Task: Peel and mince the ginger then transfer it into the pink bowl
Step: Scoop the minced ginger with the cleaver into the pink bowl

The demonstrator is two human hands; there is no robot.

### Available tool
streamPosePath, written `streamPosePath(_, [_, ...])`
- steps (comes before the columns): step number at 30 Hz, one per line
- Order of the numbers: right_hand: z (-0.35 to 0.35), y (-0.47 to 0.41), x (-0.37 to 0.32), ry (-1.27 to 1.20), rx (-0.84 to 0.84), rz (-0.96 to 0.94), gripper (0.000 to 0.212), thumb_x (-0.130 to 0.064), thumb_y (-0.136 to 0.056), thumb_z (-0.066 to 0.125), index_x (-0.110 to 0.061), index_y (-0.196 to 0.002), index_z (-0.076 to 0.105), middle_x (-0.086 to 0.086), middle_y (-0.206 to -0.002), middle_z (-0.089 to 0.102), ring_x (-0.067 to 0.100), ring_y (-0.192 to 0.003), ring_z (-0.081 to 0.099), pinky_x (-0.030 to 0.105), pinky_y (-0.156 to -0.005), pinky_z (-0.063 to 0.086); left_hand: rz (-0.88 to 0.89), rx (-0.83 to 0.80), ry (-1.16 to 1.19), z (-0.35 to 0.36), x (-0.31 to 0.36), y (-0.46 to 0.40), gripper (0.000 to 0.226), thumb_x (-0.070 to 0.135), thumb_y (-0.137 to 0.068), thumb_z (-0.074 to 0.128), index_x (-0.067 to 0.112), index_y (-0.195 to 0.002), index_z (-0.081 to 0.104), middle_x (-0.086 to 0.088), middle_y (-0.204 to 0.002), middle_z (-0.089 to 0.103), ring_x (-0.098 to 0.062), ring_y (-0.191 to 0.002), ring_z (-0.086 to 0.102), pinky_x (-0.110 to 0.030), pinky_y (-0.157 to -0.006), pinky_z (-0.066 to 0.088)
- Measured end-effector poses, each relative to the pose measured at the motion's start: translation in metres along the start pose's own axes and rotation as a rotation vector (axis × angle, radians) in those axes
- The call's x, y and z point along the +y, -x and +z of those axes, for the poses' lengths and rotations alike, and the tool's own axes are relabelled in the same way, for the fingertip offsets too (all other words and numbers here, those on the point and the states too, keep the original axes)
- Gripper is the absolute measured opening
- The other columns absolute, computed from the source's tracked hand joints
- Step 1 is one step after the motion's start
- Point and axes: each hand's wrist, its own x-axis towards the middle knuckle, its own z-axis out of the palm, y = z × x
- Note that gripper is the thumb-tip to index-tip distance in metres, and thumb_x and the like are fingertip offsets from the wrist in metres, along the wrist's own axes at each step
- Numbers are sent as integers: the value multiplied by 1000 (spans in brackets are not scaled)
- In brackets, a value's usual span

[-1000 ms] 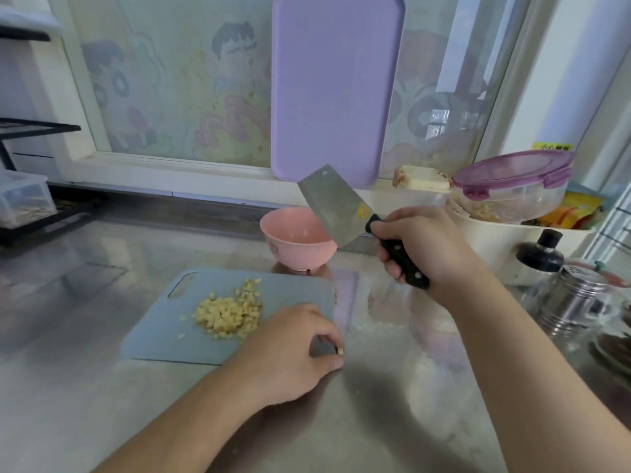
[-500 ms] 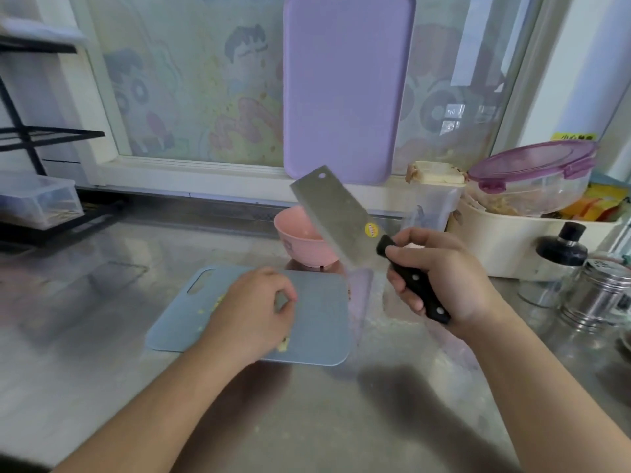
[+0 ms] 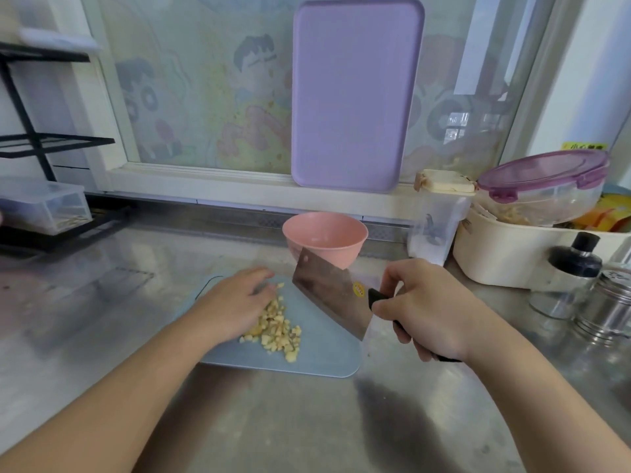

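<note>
A heap of minced yellow ginger (image 3: 278, 331) lies on the pale blue cutting board (image 3: 327, 349). My left hand (image 3: 235, 302) rests flat on the board against the left side of the heap, fingers fairly straight. My right hand (image 3: 430, 312) grips the black handle of a cleaver (image 3: 329, 297), whose blade slants down onto the board just right of the ginger. The pink bowl (image 3: 324, 238) stands upright behind the board, partly hidden by the blade tip.
A purple board (image 3: 355, 97) leans on the window behind the bowl. A white tub (image 3: 505, 254), a lidded container (image 3: 543, 186), a clear jar (image 3: 437, 223) and shakers (image 3: 611, 302) crowd the right. A black rack (image 3: 41, 145) with a plastic box (image 3: 44, 206) stands left.
My left hand moved from the board's near right corner onto the ginger heap and pushed it rightward. The cleaver came down from above the bowl to the board beside the ginger.
</note>
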Motion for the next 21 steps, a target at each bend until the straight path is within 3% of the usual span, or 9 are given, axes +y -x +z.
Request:
streamPosePath(2, [1,0,-1,39,-14,33,9,-13,-92,62,-5,-94,58,19,-66,70,26,-35,53,23,-42,37,-8,-67,-3,5,-3,-3,53,52,-108,41,36,-158,41,16,-166,35,-11,-152,35,-29,-120,26])
streamPosePath(5, [4,-1,0,61,-42,75,10,-13,-94,60,-4,-98,57,17,-65,71,27,-38,56,24,-42,38,35,-76,-8,9,-4,0,50,54,-106,44,42,-155,45,23,-162,38,-7,-148,38,-29,-117,31])
streamPosePath(10, [8,2,2,63,-203,184,17,-10,-98,50,6,-102,53,20,-63,72,33,-43,63,27,-42,44,69,-59,180,8,-8,7,28,49,-102,59,50,-129,66,30,-132,62,2,-122,59,-27,-105,46])
streamPosePath(14, [9,6,-3,-29,-323,302,12,-7,-95,50,-2,-106,44,26,-64,70,39,-47,66,32,-44,51,72,-14,250,8,-10,9,18,45,-99,64,49,-115,72,30,-117,70,7,-111,63,-29,-104,51])
streamPosePath(18, [19,7,-6,63,-417,311,17,-12,-96,55,-3,-110,54,24,-80,75,44,-65,76,32,-50,55,69,14,102,5,-9,12,39,52,-102,56,43,-139,61,26,-145,55,-2,-135,50,-29,-112,40])
streamPosePath(21, [28,9,-9,72,-572,312,24,-12,-101,43,10,-105,55,32,-80,75,34,-46,69,27,-46,53,25,-4,-25,-2,-11,17,51,56,-106,42,40,-155,44,23,-163,34,-5,-151,30,-32,-120,26])
